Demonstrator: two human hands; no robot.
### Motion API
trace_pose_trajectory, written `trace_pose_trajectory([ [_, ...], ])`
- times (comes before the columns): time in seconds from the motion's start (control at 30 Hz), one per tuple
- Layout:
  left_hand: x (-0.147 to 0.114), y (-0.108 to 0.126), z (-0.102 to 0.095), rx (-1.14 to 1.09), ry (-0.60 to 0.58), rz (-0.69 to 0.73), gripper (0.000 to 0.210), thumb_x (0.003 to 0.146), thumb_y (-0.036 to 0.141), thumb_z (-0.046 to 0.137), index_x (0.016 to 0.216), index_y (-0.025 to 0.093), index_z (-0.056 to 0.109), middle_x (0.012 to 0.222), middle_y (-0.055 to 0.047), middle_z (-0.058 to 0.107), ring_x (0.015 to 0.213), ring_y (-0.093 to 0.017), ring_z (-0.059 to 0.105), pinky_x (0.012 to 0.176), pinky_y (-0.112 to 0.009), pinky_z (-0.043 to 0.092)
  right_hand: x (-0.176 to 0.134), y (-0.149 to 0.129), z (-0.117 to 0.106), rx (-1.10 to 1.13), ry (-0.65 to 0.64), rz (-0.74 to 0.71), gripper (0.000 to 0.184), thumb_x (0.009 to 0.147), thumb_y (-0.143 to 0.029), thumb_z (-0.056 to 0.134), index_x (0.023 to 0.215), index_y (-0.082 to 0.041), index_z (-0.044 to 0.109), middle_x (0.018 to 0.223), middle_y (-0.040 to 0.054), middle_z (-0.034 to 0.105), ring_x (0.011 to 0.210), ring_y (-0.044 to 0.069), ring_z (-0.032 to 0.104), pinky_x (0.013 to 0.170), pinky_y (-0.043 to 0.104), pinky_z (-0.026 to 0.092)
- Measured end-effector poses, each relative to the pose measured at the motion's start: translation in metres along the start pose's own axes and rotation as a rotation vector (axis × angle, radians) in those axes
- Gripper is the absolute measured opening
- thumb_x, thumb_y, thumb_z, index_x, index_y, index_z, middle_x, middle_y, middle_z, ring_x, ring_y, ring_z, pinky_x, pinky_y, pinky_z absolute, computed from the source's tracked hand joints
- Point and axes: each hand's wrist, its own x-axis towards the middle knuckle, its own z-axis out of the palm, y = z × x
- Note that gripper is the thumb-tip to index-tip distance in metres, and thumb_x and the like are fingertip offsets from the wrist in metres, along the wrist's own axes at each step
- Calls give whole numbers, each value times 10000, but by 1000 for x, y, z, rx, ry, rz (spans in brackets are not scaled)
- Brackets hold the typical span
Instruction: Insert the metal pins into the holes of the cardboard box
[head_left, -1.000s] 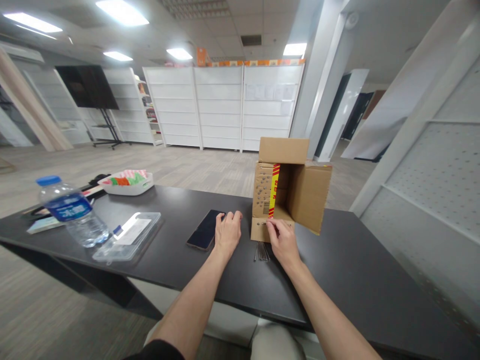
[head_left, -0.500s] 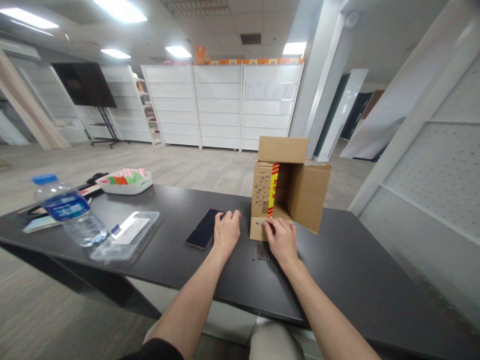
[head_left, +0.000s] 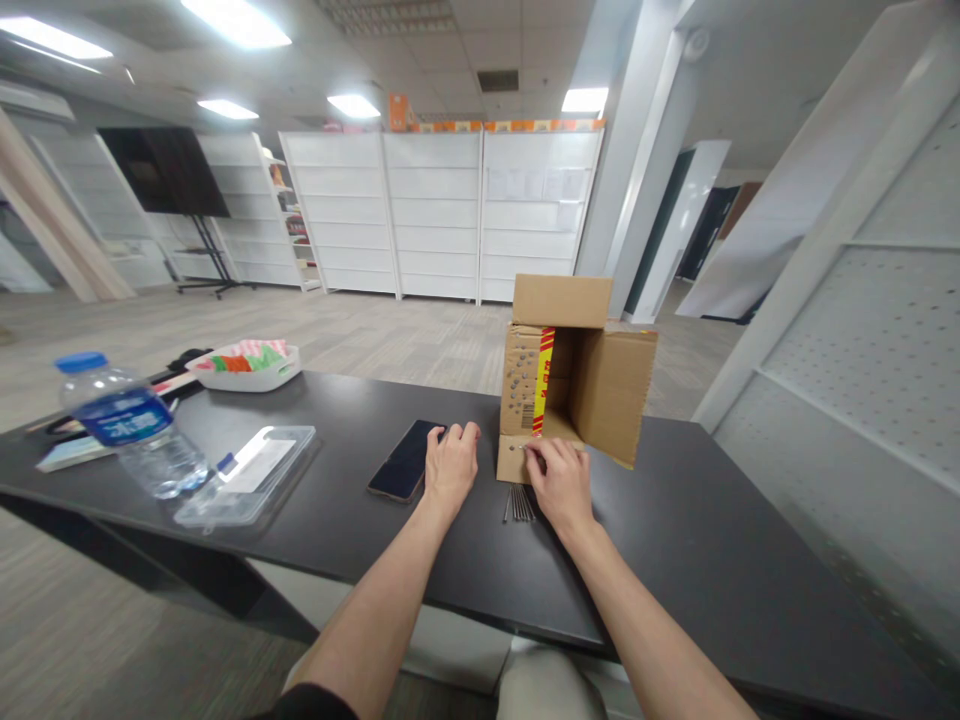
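Note:
A cardboard box (head_left: 512, 385) stands on the desk with its opening facing me and its flaps spread. Dark round spots dot its left flap, and a few marks show on its low front flap (head_left: 511, 465). At that front flap, my right hand (head_left: 561, 480) is closed in a pinch on a thin metal nail, mostly hidden by the fingertips. Several nails (head_left: 519, 504) lie in a loose row on the desk just below the box. My left hand (head_left: 452, 465) rests on the desk between the phone (head_left: 407, 462) and the box, fingers loosely bent and apart, holding nothing.
Left on the dark desk (head_left: 675, 560) are a clear plastic case (head_left: 251, 475), a blue-capped water bottle (head_left: 131, 430) and a white tray (head_left: 247, 377) of colourful items. A perforated panel (head_left: 870, 380) rises at the right.
The view has shifted slightly. Both hands stay in nearly the same places, and the right fingertips remain at the box's front flap.

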Motion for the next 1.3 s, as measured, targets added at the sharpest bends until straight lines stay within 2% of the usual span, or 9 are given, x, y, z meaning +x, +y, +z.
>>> trace_pose_trajectory([
  [0.5,1,1,-1,-11,-18,-6,255,967,165,376,1018,230,617,898,-45,663,894,-196,630,1009,-408,323,-2,-6,-5,-32,-5,-29,172,956,-180,491,947,-214,659,948,53,686,919,222,579,819,350,310],
  [0.73,0,1,0,-12,-2,-5,247,962,169,385,1009,223,621,881,-50,658,885,-196,627,1002,-400,327,-4,-12,-12,-20,-59,-70,154,952,-195,502,937,-215,655,935,56,679,938,235,585,830,363,335],
  [0.93,1,0,0,-13,-8,5,247,955,156,386,1016,225,615,894,-48,658,887,-194,626,1007,-401,319,-6,-19,-27,84,-150,-168,151,951,-196,500,924,-217,647,970,61,701,943,241,600,844,380,363],
  [1.07,1,0,-1,-13,-24,1,241,953,152,392,1011,225,614,900,-45,662,885,-195,628,1011,-402,317,-11,-22,-38,163,-271,-230,100,925,-210,561,989,-211,638,1013,62,705,969,239,600,859,379,381],
  [1.3,1,1,-2,-12,-27,-10,243,960,163,388,1014,223,618,899,-48,664,887,-197,631,1010,-405,320,-21,-23,-46,180,-379,-255,199,873,-267,648,1062,-210,623,1112,72,705,1035,251,588,921,410,368],
])
